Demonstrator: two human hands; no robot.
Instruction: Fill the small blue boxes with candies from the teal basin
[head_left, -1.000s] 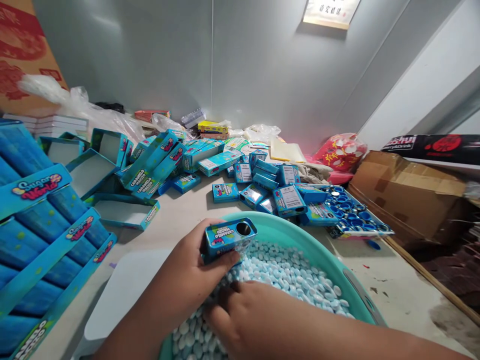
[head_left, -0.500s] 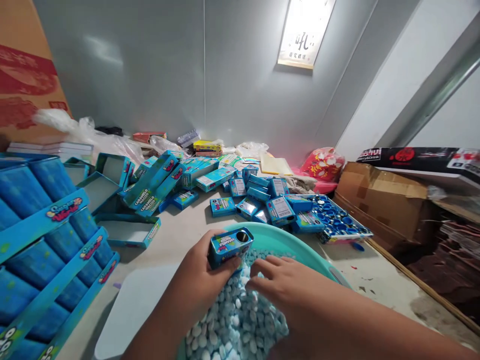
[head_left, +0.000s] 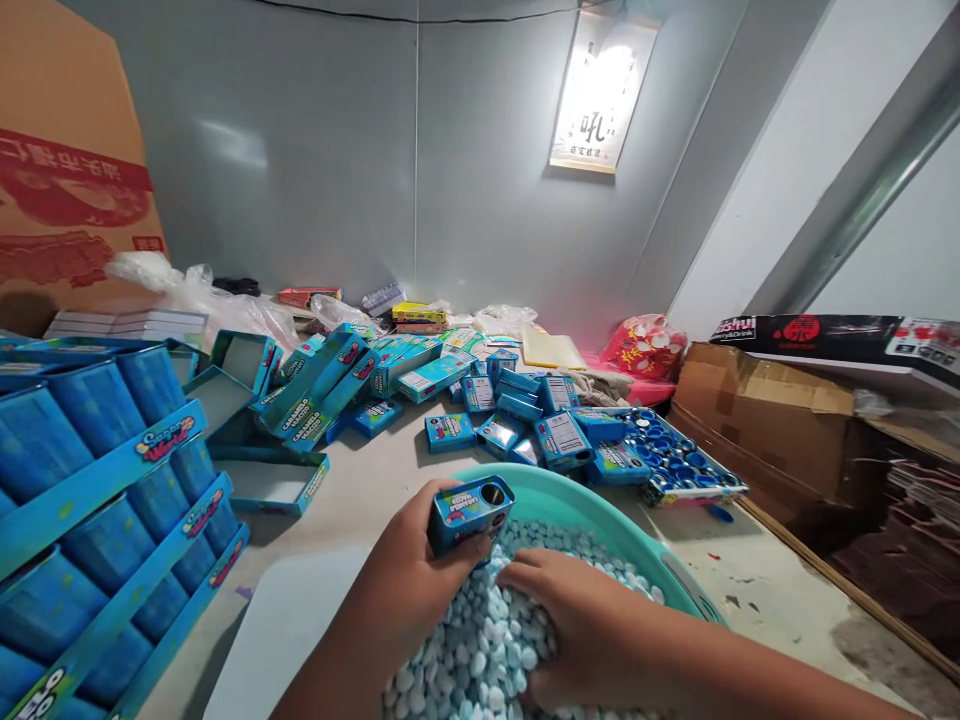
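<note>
My left hand (head_left: 420,565) is wrapped round a small blue candy tin (head_left: 466,508) printed "Caramelo". A dark round hole shows in the tin's upper face, near its right end. The tin is over a turquoise basin (head_left: 592,508), which holds a heap of pale blue and white candies (head_left: 472,650). Just right of the tin, my right hand (head_left: 581,620) is down among the candies, its fingers curled round some of them. Its fingertips are partly buried.
Blue tins (head_left: 562,437) lie piled behind the basin, beside a tray of blue caps (head_left: 675,450). Display boxes (head_left: 322,390) lie at the back left. Stacked filled displays (head_left: 112,500) stand at the left, near a white lid-like panel (head_left: 292,610). Cardboard boxes (head_left: 757,410) stand at the right.
My right hand rose from the candies toward the tin, then went back down into them. My left hand keeps hold of the tin. The camera view has tilted up.
</note>
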